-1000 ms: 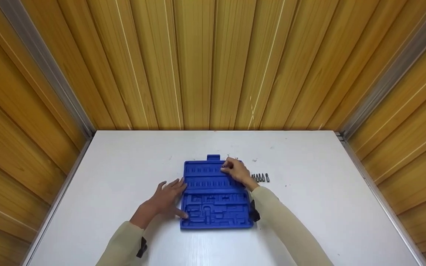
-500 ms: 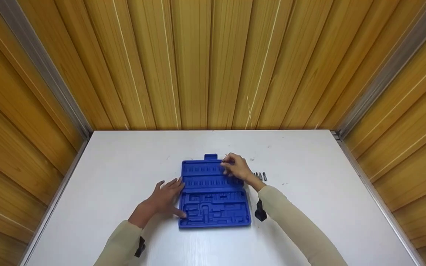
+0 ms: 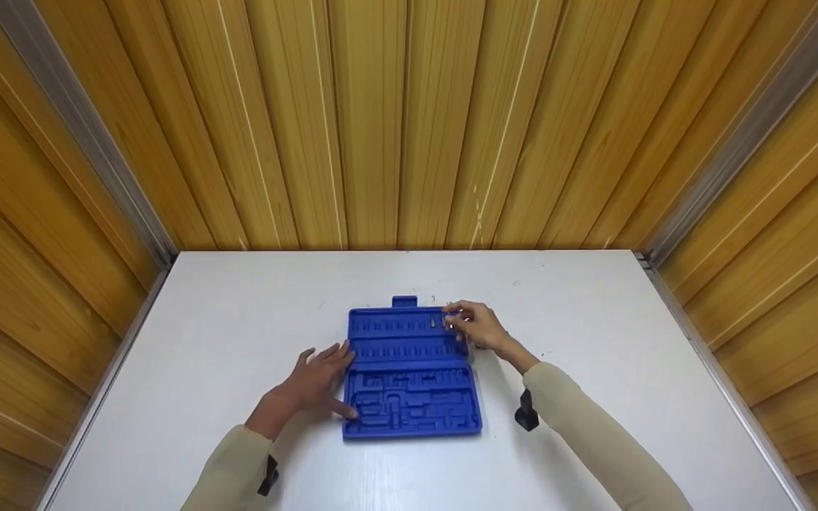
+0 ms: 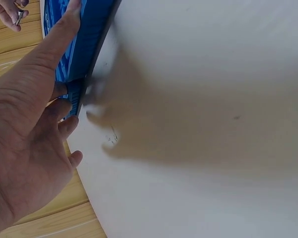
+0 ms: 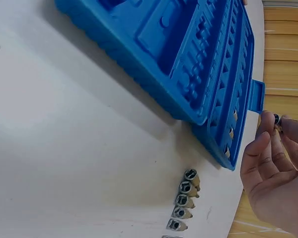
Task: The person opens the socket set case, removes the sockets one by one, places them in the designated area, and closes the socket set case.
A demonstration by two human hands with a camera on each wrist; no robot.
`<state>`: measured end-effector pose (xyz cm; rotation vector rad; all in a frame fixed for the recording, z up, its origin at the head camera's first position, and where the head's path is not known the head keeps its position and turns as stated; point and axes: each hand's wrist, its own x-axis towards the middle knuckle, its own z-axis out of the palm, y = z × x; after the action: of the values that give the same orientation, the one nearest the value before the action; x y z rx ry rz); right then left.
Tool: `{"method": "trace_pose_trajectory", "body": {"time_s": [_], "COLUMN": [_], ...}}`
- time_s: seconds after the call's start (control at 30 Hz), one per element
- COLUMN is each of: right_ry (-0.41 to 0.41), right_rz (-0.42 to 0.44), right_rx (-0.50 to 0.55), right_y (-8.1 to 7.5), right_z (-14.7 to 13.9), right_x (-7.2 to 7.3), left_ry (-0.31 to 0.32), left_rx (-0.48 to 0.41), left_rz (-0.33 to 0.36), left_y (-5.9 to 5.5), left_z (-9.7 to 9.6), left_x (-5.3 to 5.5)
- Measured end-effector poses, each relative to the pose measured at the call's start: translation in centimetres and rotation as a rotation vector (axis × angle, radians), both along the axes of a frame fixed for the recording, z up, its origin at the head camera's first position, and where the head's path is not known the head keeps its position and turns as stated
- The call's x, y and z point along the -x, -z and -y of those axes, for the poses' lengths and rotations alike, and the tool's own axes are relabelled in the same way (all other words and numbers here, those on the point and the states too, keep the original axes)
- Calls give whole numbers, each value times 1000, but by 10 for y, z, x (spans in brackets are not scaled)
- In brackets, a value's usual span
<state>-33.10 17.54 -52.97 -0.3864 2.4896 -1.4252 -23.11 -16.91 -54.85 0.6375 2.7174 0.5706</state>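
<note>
An open blue plastic case (image 3: 412, 401) lies on the white table. My left hand (image 3: 318, 380) rests at its left edge, fingers spread and thumb over the rim of the near half; the left wrist view shows the thumb (image 4: 64, 27) lying along the case. Over the far right corner of the case, my right hand (image 3: 480, 326) pinches a small metal socket bit (image 5: 277, 119) between thumb and fingertips. Several slots of the far row show, with a socket bit (image 5: 231, 133) among those seated near its right end.
Several more socket bits (image 5: 183, 201) stand in a line on the table right of the case, mostly hidden by my right hand in the head view. The case's latch tab (image 3: 405, 301) sticks out at the far side. Wood-patterned walls (image 3: 373, 128) enclose the table.
My right hand has shifted to the right along the far row, uncovering seated socket bits and covering the line on the table. The left hand stays on the case.
</note>
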Motion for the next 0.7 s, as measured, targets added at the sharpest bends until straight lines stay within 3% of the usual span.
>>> {"method": "trace_pose_trajectory", "body": {"time_s": [0.37,0.53,0.7], "right_ry": [-51,-100,-76], "right_rz": [157,129,81], "right_rx": [55,46,-10], "right_y": [4,3,2], "right_z": [-20,-41,-65], "right_x": [-14,-13,-9], "left_ry": [-11,-8,-3], "left_rx": [-23,-30,-30], "left_rz": [12,-2,-5], "left_y": [6,5,5], "left_z": [8,4,-2], "left_x": [-9,-4,2]}}
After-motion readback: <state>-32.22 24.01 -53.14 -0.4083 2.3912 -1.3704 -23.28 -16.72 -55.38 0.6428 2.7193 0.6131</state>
